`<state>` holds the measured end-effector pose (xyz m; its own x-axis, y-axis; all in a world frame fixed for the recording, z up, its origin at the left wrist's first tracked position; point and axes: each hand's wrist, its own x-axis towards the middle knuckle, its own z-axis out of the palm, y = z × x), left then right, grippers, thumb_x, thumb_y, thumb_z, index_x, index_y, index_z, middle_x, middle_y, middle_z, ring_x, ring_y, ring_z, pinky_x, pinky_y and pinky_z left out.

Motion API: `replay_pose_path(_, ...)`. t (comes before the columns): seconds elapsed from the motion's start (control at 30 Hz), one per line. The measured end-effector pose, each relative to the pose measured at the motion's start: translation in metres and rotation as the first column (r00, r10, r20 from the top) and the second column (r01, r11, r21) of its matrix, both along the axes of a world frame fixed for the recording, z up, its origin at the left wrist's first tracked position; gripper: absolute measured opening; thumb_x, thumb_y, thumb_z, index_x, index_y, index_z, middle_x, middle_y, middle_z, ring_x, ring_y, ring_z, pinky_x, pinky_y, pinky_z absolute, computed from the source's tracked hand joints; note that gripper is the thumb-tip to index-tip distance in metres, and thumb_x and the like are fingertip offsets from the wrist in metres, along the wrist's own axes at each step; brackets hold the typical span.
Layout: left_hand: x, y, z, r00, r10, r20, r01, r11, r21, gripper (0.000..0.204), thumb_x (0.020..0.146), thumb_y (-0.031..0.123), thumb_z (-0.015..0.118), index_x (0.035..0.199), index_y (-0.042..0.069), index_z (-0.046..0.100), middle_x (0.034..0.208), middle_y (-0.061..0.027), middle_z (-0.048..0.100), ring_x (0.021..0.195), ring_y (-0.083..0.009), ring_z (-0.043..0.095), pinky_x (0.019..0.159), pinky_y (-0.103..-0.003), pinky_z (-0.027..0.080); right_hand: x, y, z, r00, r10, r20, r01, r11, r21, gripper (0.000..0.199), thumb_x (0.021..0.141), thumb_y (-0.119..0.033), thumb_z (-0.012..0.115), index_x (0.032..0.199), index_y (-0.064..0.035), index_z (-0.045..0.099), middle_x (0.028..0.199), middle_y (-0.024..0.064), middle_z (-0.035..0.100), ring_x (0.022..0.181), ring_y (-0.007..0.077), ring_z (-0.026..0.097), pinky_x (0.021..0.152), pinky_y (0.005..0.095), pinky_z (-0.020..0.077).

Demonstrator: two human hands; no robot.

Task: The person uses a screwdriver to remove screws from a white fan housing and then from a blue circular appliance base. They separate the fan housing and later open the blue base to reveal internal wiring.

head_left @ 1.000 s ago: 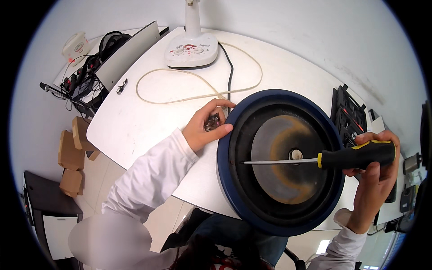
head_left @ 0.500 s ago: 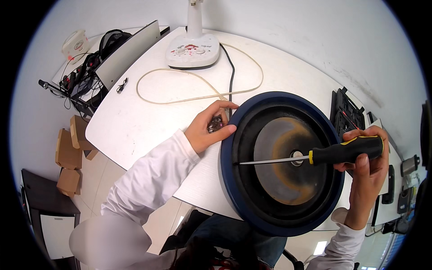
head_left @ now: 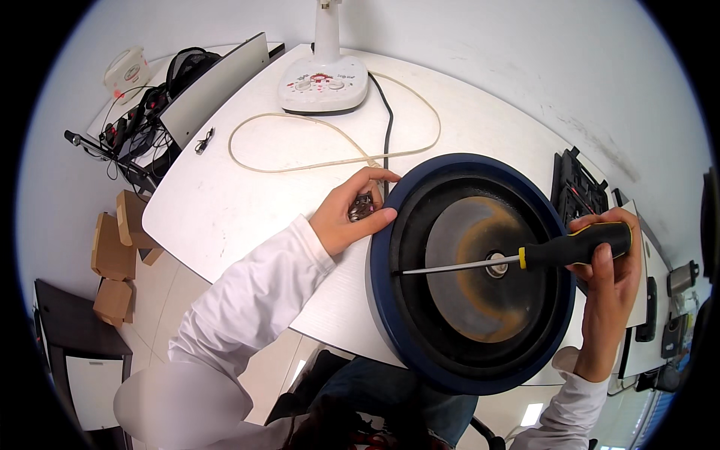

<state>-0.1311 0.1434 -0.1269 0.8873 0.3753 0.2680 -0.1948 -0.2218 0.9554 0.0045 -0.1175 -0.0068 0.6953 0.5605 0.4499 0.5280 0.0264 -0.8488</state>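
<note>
A round appliance base (head_left: pixel 381 300) with a dark blue rim and black inner ring is propped at the table's front edge. At its middle sits a scorched grey heating plate (head_left: pixel 450 262) with a small metal centre. My left hand (head_left: pixel 346 214) is curled at the rim's left side, thumb and forefinger touching it. A small shiny metallic thing (head_left: pixel 361 208) shows between those fingers; its kind is unclear. My right hand (head_left: pixel 616 281) grips the black-and-yellow handle of a screwdriver (head_left: pixel 480 263). Its shaft crosses the plate, and the tip meets the black inner ring's left side.
A white appliance stand (head_left: pixel 324 86) with two knobs stands at the back, its pale cord (head_left: pixel 300 166) looped over the white table (head_left: pixel 225 217). An open black tool case (head_left: pixel 579 187) lies at the right. Cardboard boxes (head_left: pixel 112 247) stand on the floor, left.
The screwdriver handle has turned a little in my right hand, which has shifted slightly left. The tip stays at the same spot on the ring. My left hand keeps its place at the rim.
</note>
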Motion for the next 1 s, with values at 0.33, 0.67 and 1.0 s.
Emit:
replay_pose_path(0.33,0.002,0.0,-0.002,1.0,0.008,0.004,-0.008,1.0,0.013,0.056,0.078,0.038,0.064,0.121,0.005,0.048,0.07,0.0042,0.039,0.065,-0.0056,0.037,0.061,-0.021,0.027,0.011,0.002,-0.012,0.98,0.036,-0.195,-0.032,0.999,0.02,0.033,0.092,-0.025,0.053,0.115,-0.0038,0.042,0.101,0.0156,0.059,0.086,0.0181,0.064,0.067,0.0263,0.0574)
replay_pose_path(0.67,0.002,0.0,-0.001,1.0,-0.002,0.002,0.002,1.0,0.012,0.056,0.078,0.036,0.063,0.121,0.004,0.047,0.069,0.0042,0.038,0.064,-0.0054,0.036,0.06,-0.021,0.027,0.023,0.0,-0.022,0.954,0.073,-0.29,-0.067,0.997,0.028,0.032,0.094,-0.023,0.05,0.116,-0.0017,0.04,0.104,0.0182,0.058,0.086,0.021,0.066,0.069,0.0286,0.0581)
replay_pose_path(1.0,0.001,0.001,0.0,0.999,-0.039,0.012,0.039,0.999,-0.027,0.043,0.082,0.021,0.064,0.12,0.005,0.048,0.074,0.0025,0.041,0.07,-0.0068,0.039,0.065,-0.021,0.032,0.037,0.0,-0.033,0.909,0.078,-0.408,-0.075,0.997,0.024,0.031,0.094,-0.024,0.05,0.115,-0.0016,0.042,0.106,0.0184,0.059,0.085,0.0217,0.066,0.071,0.0303,0.058)
